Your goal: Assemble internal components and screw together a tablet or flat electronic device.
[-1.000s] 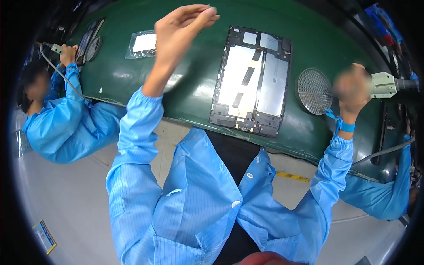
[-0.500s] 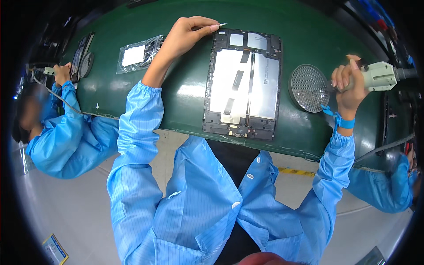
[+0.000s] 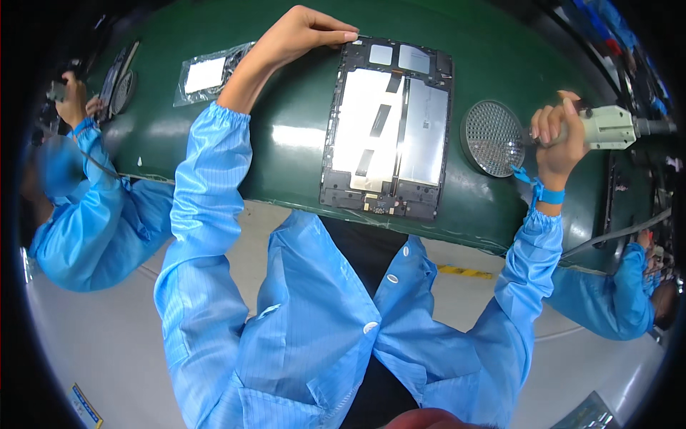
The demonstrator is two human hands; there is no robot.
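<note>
Tablet (image 3: 391, 129) on table (image 3: 286, 171); bag (image 3: 229, 66) left; round dish (image 3: 489, 132) right.

One silver-panelled tablet (image 3: 388, 129), two round dishes (image 3: 491, 139), one clear bag (image 3: 207, 74), three white buttons (image 3: 369, 327)

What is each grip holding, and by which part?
Right grip: the pale green tool, by its left end. Left grip: at the tablet corner; hold can't be told.
</note>
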